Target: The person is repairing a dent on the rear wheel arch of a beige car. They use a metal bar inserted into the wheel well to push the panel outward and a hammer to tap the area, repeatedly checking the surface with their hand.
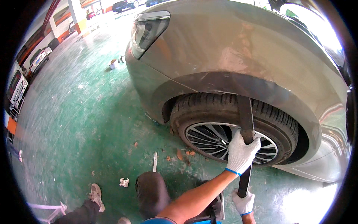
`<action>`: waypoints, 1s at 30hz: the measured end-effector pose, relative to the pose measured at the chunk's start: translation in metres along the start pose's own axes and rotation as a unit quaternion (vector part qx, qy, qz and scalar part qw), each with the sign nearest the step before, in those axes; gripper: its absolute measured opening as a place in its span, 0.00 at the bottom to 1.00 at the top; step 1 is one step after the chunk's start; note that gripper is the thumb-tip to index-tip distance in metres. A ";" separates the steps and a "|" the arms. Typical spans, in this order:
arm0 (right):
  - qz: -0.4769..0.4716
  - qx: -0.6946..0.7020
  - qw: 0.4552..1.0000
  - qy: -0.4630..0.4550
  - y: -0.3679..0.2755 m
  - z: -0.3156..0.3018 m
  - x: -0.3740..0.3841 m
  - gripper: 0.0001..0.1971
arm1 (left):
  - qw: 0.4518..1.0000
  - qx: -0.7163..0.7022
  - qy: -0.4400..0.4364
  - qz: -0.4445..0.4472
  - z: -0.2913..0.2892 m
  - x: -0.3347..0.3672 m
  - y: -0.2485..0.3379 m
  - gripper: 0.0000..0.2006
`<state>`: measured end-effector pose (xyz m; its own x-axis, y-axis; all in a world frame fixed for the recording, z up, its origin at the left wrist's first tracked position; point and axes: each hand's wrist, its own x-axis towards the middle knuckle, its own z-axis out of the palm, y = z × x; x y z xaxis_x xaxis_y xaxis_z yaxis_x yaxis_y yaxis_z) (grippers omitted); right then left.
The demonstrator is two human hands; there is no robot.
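Note:
Both my hands wear white knitted gloves with blue cuffs and grip a long flat dark bar (245, 115). My left hand (240, 155) is closed around its middle, in front of the wheel (207, 138). Lower down, my right hand (244, 203) is closed around the near end. The bar stands almost upright across the tyre (201, 105). Its far end meets the lower edge of the wheel arch on a grey-brown car's fender (231, 48); whether the tip goes behind that edge is hidden. A dull, scuffed band (231, 80) runs above the arch.
The green floor (85, 123) holds a pale flat strip (155, 161), a crumpled white wad (124, 182) and brown scraps (180, 154). A small tub (113, 64) stands beyond the car's front. At lower left is a light shoe (96, 196) on a dark-trousered leg; whose, I cannot tell.

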<state>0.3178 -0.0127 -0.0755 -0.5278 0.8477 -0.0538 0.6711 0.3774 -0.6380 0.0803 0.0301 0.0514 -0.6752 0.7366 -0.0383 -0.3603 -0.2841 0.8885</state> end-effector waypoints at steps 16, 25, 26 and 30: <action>0.078 0.055 0.995 -0.009 -0.017 -0.010 0.014 0.06 | 1.000 0.003 -0.001 0.007 0.002 0.002 0.004 0.13; 0.129 -0.077 0.982 -0.118 -0.009 -0.028 -0.001 0.20 | 0.997 -0.015 -0.042 -0.059 0.002 -0.006 0.016 0.14; 0.116 -0.076 0.983 -0.121 -0.004 -0.027 0.001 0.21 | 0.997 -0.033 -0.040 -0.061 0.003 -0.004 0.012 0.14; 0.072 -0.003 0.991 -0.108 0.001 -0.025 0.012 0.22 | 0.997 -0.050 -0.033 -0.041 0.004 0.004 0.003 0.13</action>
<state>0.3253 0.0072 -0.0571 -0.5251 0.7932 -0.3083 0.7502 0.2604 -0.6078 0.0794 0.0345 0.0557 -0.5987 0.7973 -0.0764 -0.4769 -0.2783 0.8337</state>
